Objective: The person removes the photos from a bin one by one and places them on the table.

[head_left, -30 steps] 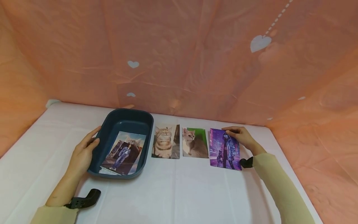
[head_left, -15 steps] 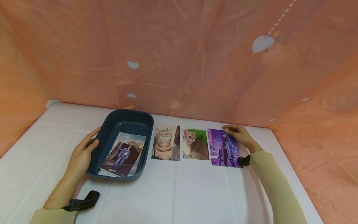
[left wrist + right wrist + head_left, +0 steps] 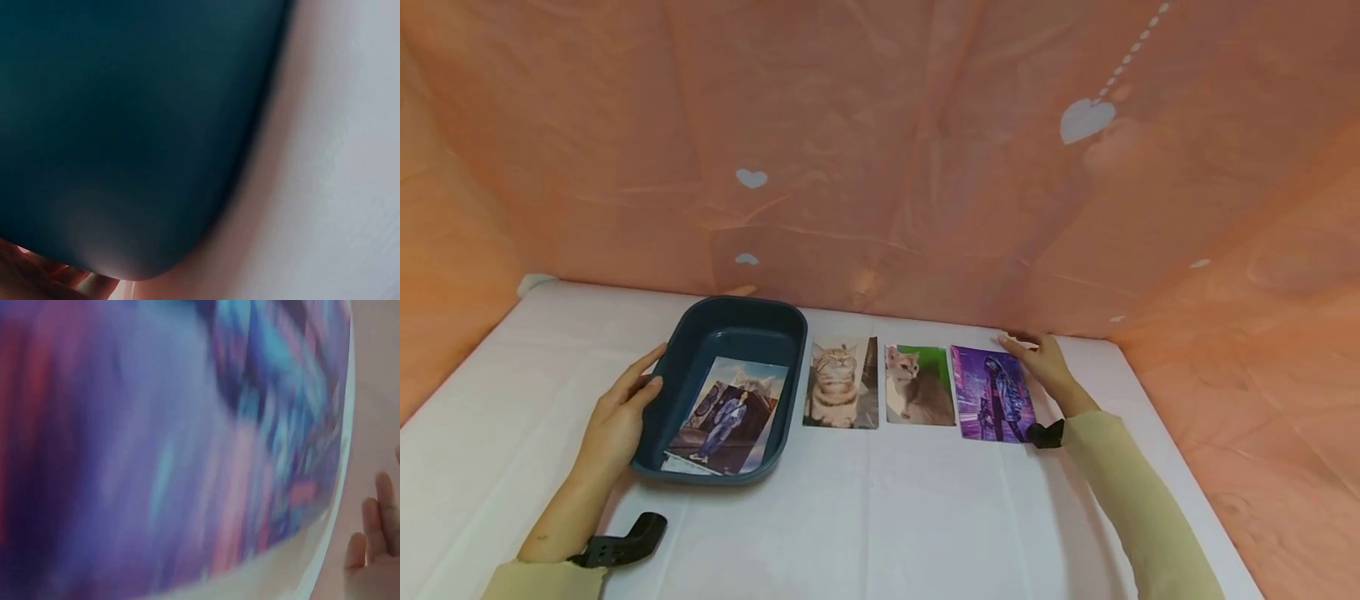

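Note:
In the head view my left hand [image 3: 613, 425] grips the left side of a dark blue plastic tub [image 3: 797, 375], its thumb at the rim. The tub's outer surface [image 3: 137, 125] fills much of the left wrist view, with some fingers [image 3: 72, 275] showing below it. Inside the tub lie several photo cards [image 3: 730, 421], the top one of a person in blue. My right hand [image 3: 1045, 367] is by the top right corner of a purple picture card [image 3: 992, 396] lying on the table. Its fingers [image 3: 372, 528] are extended and apart from that card in the right wrist view.
Two cat photos, a tabby one [image 3: 838, 383] and one with a green background [image 3: 921, 387], lie in a row between the tub and the purple card. A white cloth covers the table [image 3: 865, 517]. Orange sheeting [image 3: 850, 150] with white hearts stands behind and at the sides.
The purple card has settled flat at the right end of the row. My right hand has let go of it and its fingers have spread. My left hand stays at the tub.

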`<state>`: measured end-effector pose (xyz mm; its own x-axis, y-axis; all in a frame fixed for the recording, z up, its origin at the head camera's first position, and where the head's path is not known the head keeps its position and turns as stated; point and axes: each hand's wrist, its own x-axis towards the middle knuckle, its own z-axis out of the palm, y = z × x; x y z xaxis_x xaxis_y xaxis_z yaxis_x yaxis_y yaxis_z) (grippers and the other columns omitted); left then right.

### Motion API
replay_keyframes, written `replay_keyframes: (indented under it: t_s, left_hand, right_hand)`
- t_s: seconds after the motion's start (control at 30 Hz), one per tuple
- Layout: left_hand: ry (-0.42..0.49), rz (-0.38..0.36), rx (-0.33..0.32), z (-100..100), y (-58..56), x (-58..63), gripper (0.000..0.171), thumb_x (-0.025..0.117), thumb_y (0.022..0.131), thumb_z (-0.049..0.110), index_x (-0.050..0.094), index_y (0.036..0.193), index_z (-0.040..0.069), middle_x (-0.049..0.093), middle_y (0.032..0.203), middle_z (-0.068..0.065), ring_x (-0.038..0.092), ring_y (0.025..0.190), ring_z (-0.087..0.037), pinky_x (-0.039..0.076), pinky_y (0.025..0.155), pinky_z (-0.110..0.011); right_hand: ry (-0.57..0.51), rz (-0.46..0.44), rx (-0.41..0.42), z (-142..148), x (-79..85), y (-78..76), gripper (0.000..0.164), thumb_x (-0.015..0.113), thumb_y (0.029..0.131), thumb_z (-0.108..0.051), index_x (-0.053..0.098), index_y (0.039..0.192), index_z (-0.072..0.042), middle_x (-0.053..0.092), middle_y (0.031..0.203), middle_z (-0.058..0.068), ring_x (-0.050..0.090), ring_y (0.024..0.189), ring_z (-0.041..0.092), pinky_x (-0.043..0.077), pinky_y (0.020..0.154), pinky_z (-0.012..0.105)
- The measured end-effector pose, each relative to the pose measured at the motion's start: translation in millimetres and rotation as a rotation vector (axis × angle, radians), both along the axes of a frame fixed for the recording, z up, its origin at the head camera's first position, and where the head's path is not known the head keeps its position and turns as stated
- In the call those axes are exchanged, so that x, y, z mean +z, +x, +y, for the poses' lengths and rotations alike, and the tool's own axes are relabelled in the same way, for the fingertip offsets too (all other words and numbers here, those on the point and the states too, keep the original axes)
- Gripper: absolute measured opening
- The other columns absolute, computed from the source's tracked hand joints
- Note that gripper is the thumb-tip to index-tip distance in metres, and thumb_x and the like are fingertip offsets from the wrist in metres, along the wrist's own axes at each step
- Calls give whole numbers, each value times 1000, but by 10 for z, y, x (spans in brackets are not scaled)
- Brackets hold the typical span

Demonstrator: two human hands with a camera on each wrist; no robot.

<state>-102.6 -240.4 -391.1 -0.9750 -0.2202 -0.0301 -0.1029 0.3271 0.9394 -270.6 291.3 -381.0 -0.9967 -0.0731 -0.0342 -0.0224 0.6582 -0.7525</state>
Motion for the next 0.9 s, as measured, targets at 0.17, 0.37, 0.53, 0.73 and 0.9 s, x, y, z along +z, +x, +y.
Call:
replay_keyframes:
  t_s: [0.17, 0.37, 0.53, 0.73, 0.9]
  left_hand:
    - [1, 10, -3, -11, -2, -2, 50, 34, 104, 32, 27, 152, 17, 28, 148, -33, 24, 133, -47, 16, 106, -68]
    - [5, 11, -3, -3, 1, 7, 51, 34, 104, 32, 27, 152, 16, 25, 150, -32, 22, 135, -48, 15, 106, -69]
    - [10, 18, 1, 4, -4, 19, 50, 34, 104, 31, 28, 151, 15, 26, 150, -32, 22, 135, -47, 15, 106, -68]
    - [13, 18, 4, 6, -10, 24, 50, 34, 104, 31, 28, 151, 14, 26, 150, -31, 22, 135, -47, 15, 106, -69]
    - [8, 16, -1, 8, 6, 24, 50, 33, 104, 31, 27, 151, 14, 28, 148, -33, 24, 134, -48, 17, 105, -69]
  right_hand:
    - [-75, 40, -10, -193, 27, 69, 55, 62, 93, -33, 51, 135, 2, 47, 140, 22, 39, 131, 38, 36, 104, 53]
    - [-173, 98, 17, -466, 57, 160, 45, 64, 92, -24, 58, 128, 2, 55, 132, 21, 49, 123, 32, 44, 91, 23]
    - [-226, 110, 76, -677, 79, 210, 40, 64, 92, -19, 60, 125, 3, 58, 129, 21, 53, 119, 28, 44, 85, 12]
    - [-292, 87, 166, -896, 90, 304, 36, 64, 93, -17, 60, 124, 2, 57, 128, 23, 58, 110, 25, 49, 88, 23]
    - [-331, 82, 220, -1085, 104, 381, 32, 63, 93, -14, 61, 121, 1, 56, 125, 26, 59, 106, 22, 49, 86, 20]
